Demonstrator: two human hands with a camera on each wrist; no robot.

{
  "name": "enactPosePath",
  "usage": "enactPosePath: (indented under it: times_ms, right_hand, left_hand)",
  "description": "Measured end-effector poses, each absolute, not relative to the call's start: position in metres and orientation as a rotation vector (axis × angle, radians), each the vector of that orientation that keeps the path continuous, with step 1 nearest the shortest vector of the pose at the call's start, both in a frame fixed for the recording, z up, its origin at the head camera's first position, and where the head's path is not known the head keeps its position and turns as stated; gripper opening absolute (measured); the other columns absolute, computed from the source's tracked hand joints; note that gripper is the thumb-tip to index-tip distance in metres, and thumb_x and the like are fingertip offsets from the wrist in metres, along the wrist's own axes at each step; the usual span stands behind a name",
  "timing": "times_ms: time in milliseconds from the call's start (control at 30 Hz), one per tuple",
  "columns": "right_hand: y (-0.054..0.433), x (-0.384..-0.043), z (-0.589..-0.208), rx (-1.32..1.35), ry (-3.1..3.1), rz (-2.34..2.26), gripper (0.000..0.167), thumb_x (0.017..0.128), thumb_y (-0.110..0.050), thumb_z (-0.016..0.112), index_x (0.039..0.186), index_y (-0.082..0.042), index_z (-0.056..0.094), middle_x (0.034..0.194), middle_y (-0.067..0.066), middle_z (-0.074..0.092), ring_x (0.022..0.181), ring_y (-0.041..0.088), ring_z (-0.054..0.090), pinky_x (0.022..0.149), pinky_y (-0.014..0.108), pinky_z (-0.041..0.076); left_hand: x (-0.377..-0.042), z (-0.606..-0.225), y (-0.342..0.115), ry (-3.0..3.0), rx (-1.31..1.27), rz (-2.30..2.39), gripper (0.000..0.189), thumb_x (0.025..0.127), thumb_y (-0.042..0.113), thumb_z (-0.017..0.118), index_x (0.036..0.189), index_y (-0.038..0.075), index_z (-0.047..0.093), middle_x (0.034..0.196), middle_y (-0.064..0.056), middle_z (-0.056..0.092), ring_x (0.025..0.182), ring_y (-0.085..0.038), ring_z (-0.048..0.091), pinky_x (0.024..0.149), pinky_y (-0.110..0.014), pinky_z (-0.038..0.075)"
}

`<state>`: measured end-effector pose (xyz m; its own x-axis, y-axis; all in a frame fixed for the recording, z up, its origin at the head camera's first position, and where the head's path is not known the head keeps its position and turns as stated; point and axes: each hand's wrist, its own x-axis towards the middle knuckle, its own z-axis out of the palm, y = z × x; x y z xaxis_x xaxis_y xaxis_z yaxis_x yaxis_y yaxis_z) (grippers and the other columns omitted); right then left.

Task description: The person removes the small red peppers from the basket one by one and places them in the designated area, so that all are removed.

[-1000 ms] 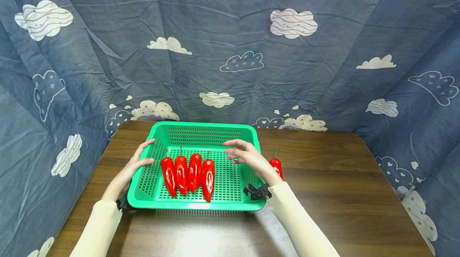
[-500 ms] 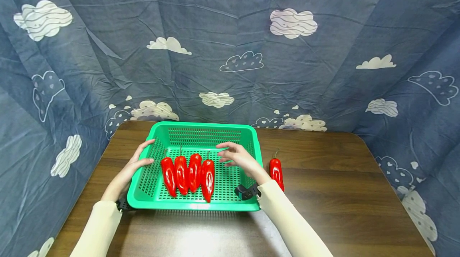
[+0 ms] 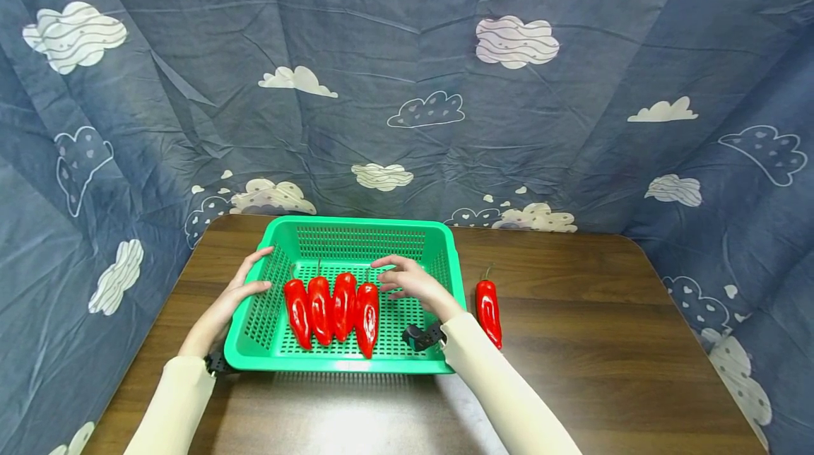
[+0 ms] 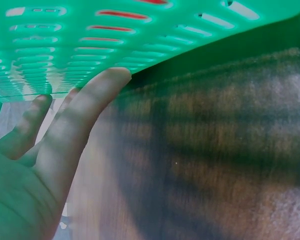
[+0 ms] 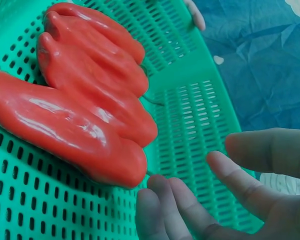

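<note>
Several red chili peppers (image 3: 344,306) lie side by side in a green perforated basket (image 3: 356,364), stems toward its far side. My left hand (image 3: 224,306) rests against the basket's left side with fingers spread. Its straight fingers lie along the outside of the slotted wall in the left wrist view. Over the right half of the basket hovers my right hand (image 3: 412,285), holding nothing. Its fingers are slightly bent and apart, near the stem end of the rightmost chili pepper (image 5: 75,135) in the right wrist view.
Another red chili pepper (image 3: 488,315) lies on the brown wooden table (image 3: 585,342), right of the basket and beside my right forearm. A dark blue curtain (image 3: 420,52) with cloud prints hangs behind the table and at its sides.
My right hand has moved left over the basket, toward the rightmost pepper inside, uncovering the pepper on the table. The left hand and basket have hardly moved.
</note>
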<state>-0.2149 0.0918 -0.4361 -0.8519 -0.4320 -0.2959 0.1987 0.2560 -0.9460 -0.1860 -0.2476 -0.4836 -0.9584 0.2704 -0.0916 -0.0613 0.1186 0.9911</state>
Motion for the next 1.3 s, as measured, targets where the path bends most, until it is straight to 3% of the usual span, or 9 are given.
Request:
enactPosePath:
  times_ms: [167, 367, 433, 600, 867, 1067, 1300]
  right_hand:
    - [0.086, -0.217, -0.436, -0.167, 2.009, -1.615, 0.039, 0.091, -0.003, 0.051, 0.13, 0.004, 0.052, 0.125, 0.027, 0.052, 0.106, 0.043, 0.056, 0.088, 0.053, 0.046]
    - [0.081, -0.22, -0.441, -0.133, 2.015, -1.582, 0.038, 0.091, -0.004, 0.052, 0.129, 0.003, 0.053, 0.122, 0.023, 0.056, 0.103, 0.038, 0.059, 0.087, 0.052, 0.047]
    - [0.079, -0.221, -0.444, -0.119, 2.02, -1.56, 0.038, 0.091, -0.004, 0.053, 0.128, 0.002, 0.054, 0.12, 0.021, 0.058, 0.102, 0.037, 0.059, 0.086, 0.051, 0.047]
    - [0.075, -0.221, -0.449, -0.092, 2.033, -1.489, 0.036, 0.091, -0.005, 0.054, 0.127, -0.002, 0.058, 0.115, 0.015, 0.061, 0.098, 0.034, 0.058, 0.085, 0.051, 0.047]
    - [0.071, -0.219, -0.454, -0.12, 2.023, -1.392, 0.04, 0.09, -0.006, 0.055, 0.129, -0.008, 0.058, 0.107, 0.01, 0.06, 0.088, 0.029, 0.057, 0.082, 0.052, 0.048]
    - [0.07, -0.216, -0.455, -0.137, 2.04, -1.381, 0.042, 0.088, -0.002, 0.056, 0.129, -0.007, 0.058, 0.096, 0.009, 0.062, 0.078, 0.025, 0.059, 0.078, 0.05, 0.05]
    - [0.071, -0.216, -0.455, -0.142, 2.024, -1.469, 0.041, 0.087, 0.003, 0.054, 0.128, -0.004, 0.057, 0.084, 0.005, 0.057, 0.065, 0.019, 0.052, 0.077, 0.049, 0.05]
  left_hand:
    - [-0.186, -0.484, -0.248, 2.153, 0.218, 1.922, 0.064, 0.096, 0.016, 0.048, 0.152, 0.024, 0.018, 0.156, -0.01, -0.007, 0.137, -0.036, -0.004, 0.101, -0.064, 0.01]
    - [-0.186, -0.482, -0.247, 2.117, 0.209, 1.937, 0.064, 0.097, 0.016, 0.046, 0.152, 0.026, 0.015, 0.154, -0.009, -0.001, 0.126, -0.037, 0.025, 0.094, -0.047, 0.035]
    - [-0.186, -0.482, -0.247, 2.111, 0.211, 1.939, 0.064, 0.098, 0.016, 0.045, 0.153, 0.026, 0.015, 0.154, -0.009, -0.001, 0.123, -0.037, 0.029, 0.09, -0.042, 0.038]
    - [-0.187, -0.483, -0.247, 2.119, 0.209, 1.934, 0.064, 0.097, 0.016, 0.045, 0.152, 0.026, 0.015, 0.155, -0.009, -0.003, 0.127, -0.037, 0.023, 0.092, -0.043, 0.034]
    - [-0.186, -0.483, -0.247, 2.126, 0.214, 1.949, 0.065, 0.096, 0.015, 0.047, 0.152, 0.024, 0.016, 0.156, -0.008, -0.006, 0.136, -0.037, 0.0, 0.101, -0.064, 0.012]
    - [-0.185, -0.483, -0.246, 2.134, 0.215, 1.948, 0.065, 0.096, 0.014, 0.047, 0.152, 0.022, 0.015, 0.156, -0.008, -0.006, 0.136, -0.036, 0.0, 0.101, -0.063, 0.011]
    - [-0.186, -0.483, -0.247, 2.112, 0.182, 1.933, 0.064, 0.097, 0.018, 0.046, 0.152, 0.027, 0.015, 0.155, -0.007, -0.003, 0.126, -0.04, 0.026, 0.092, -0.046, 0.036]
